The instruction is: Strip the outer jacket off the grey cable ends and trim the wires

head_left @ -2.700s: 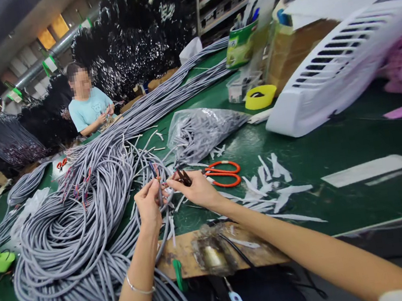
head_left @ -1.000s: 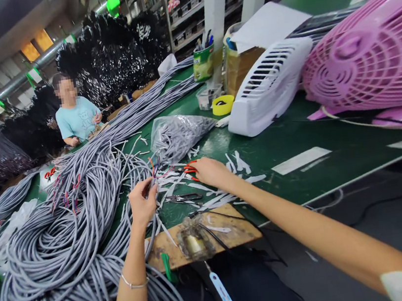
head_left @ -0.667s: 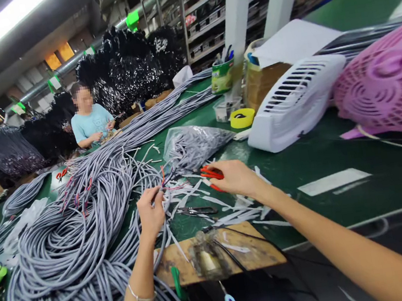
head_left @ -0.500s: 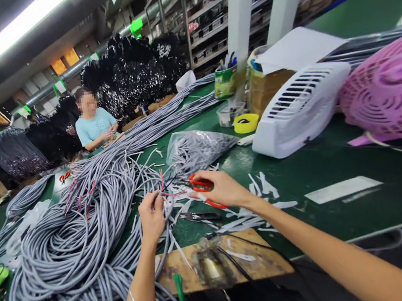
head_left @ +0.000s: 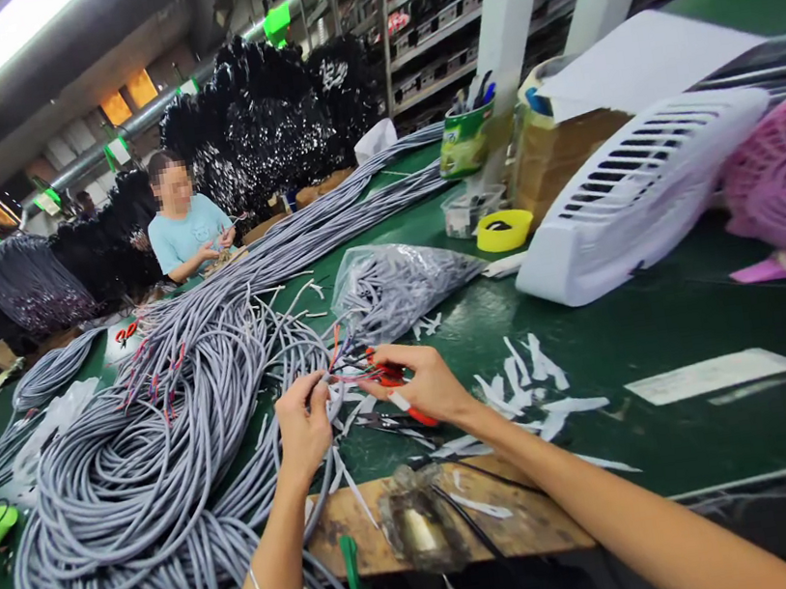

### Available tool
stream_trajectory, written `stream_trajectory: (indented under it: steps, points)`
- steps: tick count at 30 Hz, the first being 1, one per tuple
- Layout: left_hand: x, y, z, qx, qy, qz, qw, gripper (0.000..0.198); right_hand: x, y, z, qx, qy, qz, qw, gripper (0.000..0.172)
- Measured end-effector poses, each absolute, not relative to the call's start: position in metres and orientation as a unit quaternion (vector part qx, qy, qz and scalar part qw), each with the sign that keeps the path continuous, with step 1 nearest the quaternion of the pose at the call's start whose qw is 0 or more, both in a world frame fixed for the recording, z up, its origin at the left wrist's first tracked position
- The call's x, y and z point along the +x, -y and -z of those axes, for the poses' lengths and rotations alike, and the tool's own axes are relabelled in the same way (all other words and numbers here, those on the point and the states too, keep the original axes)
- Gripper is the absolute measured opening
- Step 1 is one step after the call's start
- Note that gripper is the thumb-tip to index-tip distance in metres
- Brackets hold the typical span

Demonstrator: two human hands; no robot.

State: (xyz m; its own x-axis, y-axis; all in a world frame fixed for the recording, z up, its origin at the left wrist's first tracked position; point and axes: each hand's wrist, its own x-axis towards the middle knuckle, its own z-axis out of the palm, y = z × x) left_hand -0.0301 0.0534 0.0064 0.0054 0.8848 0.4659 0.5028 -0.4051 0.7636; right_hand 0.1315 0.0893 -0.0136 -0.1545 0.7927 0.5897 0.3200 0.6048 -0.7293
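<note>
My left hand (head_left: 306,421) pinches the end of a grey cable (head_left: 318,383), where thin coloured wires (head_left: 345,364) fan out of the sheath. From the right, my right hand (head_left: 420,383) is closed around red-handled cutters (head_left: 390,373), their jaws among those wires. Whether the blades touch a wire I cannot tell. Below the hands lies a second, dark-handled tool (head_left: 388,420) amid white scraps of sheath. A big heap of coiled grey cables (head_left: 147,475) spreads to the left, some ends showing red and purple wires.
A wooden board (head_left: 519,520) with a metal block (head_left: 420,525) sits at the front edge. Behind the hands rests a clear bag of grey pieces (head_left: 398,284). Yellow tape (head_left: 504,230), a white fan (head_left: 642,191) and a pink fan (head_left: 785,171) stand right. A co-worker (head_left: 185,226) sits across the table.
My right hand and the red-handled cutters have moved slightly left, closer to my left hand and in among the coloured wires. The view has shifted a little.
</note>
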Motion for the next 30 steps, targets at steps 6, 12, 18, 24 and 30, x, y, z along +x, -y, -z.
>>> stream_trajectory:
  steps: [6,12,18,24,30]
  points:
    - [-0.028,-0.050,-0.006,0.710,-0.510,-0.452,0.175,0.025,0.135,-0.090,0.028,-0.401,0.787,-0.105,0.457,0.025]
    - [-0.029,-0.049,-0.006,0.717,-0.511,-0.437,0.184,0.027,0.136,-0.084,0.029,-0.400,0.819,-0.044,0.409,0.028]
    - [-0.027,-0.047,-0.005,0.750,-0.501,-0.409,0.138,0.028,0.136,-0.083,0.032,-0.425,0.825,-0.042,0.371,0.024]
    - [-0.024,-0.047,-0.002,0.753,-0.496,-0.411,0.131,0.026,0.140,-0.083,0.039,-0.426,0.828,-0.030,0.363,0.025]
    - [-0.023,-0.046,-0.007,0.745,-0.486,-0.434,0.141,0.025,0.146,-0.090,0.038,-0.499,0.773,-0.054,0.389,0.044]
